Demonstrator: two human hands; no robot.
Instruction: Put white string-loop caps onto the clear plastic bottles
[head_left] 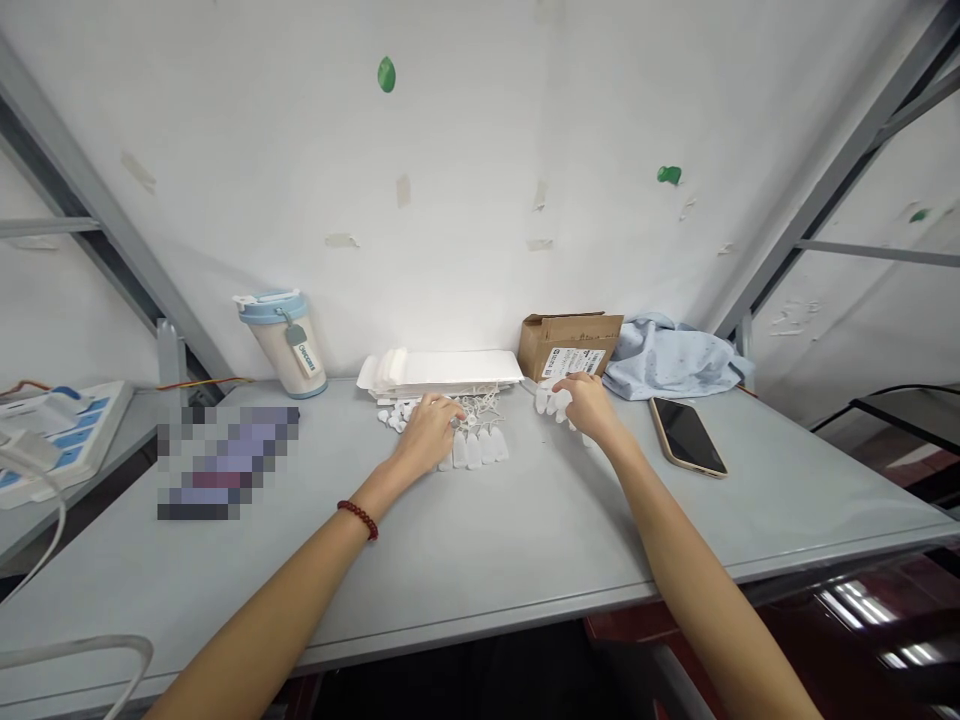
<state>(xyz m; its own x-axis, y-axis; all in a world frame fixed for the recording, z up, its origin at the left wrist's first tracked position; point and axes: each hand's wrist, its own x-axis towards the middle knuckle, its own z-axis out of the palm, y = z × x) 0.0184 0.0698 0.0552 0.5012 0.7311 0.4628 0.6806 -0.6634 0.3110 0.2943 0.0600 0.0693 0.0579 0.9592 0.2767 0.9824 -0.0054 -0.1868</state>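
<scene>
My left hand (431, 437) is over a heap of small white pieces (394, 415), its fingers bent and closed. Its fingertips reach among thin white stems (484, 403); what they pinch, if anything, is hidden. A row of flat, translucent white oval tabs (474, 450) lies beside this hand. Over to the right, my right hand (591, 405) rests at another group of white oval tabs (551, 402), in front of the cardboard box. Its index finger stretches out over them, apart from the other fingers, and the hand partly covers the tabs.
A stack of white flat packaging (457, 368) lies against the wall beside the cardboard box (566, 345). Light-blue cloth (671, 355) and a phone (688, 437) are on the right. A tumbler (289, 340), a blurred-out item (240, 455) and a power strip (82, 440) are left.
</scene>
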